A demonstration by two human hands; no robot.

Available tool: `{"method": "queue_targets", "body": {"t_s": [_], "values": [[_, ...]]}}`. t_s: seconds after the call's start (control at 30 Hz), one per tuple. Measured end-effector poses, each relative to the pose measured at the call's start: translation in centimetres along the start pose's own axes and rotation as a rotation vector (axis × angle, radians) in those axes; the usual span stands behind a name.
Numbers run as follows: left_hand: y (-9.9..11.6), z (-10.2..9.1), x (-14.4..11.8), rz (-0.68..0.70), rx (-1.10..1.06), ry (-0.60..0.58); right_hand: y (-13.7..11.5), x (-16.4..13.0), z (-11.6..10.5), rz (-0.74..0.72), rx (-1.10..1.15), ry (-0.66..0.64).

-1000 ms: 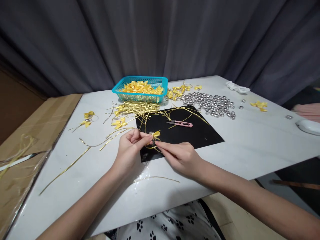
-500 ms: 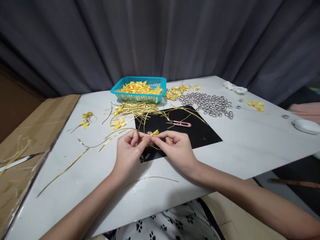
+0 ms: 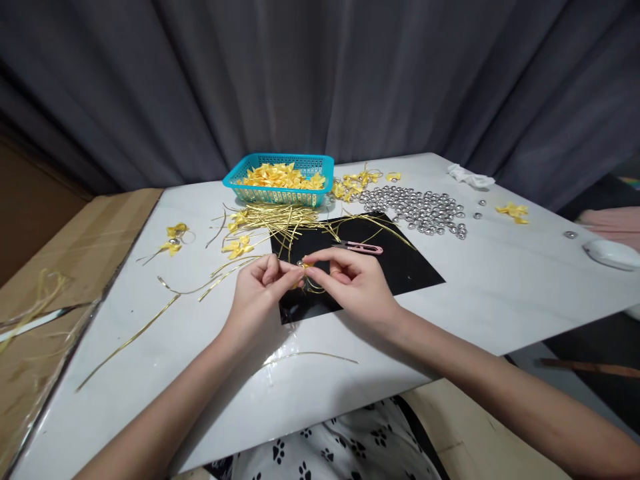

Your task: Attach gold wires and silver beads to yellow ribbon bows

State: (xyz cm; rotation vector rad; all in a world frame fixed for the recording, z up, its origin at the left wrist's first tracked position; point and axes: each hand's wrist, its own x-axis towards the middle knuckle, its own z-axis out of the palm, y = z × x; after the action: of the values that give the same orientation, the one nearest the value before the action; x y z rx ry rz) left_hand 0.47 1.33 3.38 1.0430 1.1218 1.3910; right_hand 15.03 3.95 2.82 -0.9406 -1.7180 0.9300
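- We see a white worktop (image 3: 500, 273).
- On it, a black sheet (image 3: 405, 270) lies beneath our hands.
- At our 11 o'clock stands the basket (image 3: 277, 198).
- Our left hand (image 3: 257, 287) and right hand (image 3: 367, 287) have fingers pinched on the ribbon.
- At 2 o'clock lie the snips (image 3: 378, 250).
- Between our fingertips sits the ribbon (image 3: 307, 267), mostly hidden, its bead (image 3: 300, 263) touching.

white table (image 3: 540, 267) bears basket (image 3: 280, 195), black sheet (image 3: 413, 263), silver beads (image 3: 423, 208).
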Motion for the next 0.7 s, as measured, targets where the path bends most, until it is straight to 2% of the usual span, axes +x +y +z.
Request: {"method": "queue_targets", "body": {"t_s": [0.17, 0.27, 0.43, 0.53, 0.7], "values": [[0.3, -0.2, 0.2, 0.001, 0.023, -0.051, -0.4, 1.2, -1.2, -0.013, -0.005, -0.211], [0.5, 0.0, 0.2, 0.023, 0.051, -0.037, -0.3, 1.5, -1.5, -0.013, 0.004, -0.232], [0.4, 0.2, 0.0, 0.070, 0.145, -0.025, -0.3, 1.6, -1.9, -0.198, -0.156, -0.314], [0.2, 0.1, 0.0, 0.114, 0.207, -0.045, -0.6, 1.8, -2.3, -0.262, -0.267, -0.369], [-0.1, 0.0, 0.1, 0.066, 0.196, -0.038, -0.8, 2.0, -2.6, -0.233, -0.345, -0.374]]}}
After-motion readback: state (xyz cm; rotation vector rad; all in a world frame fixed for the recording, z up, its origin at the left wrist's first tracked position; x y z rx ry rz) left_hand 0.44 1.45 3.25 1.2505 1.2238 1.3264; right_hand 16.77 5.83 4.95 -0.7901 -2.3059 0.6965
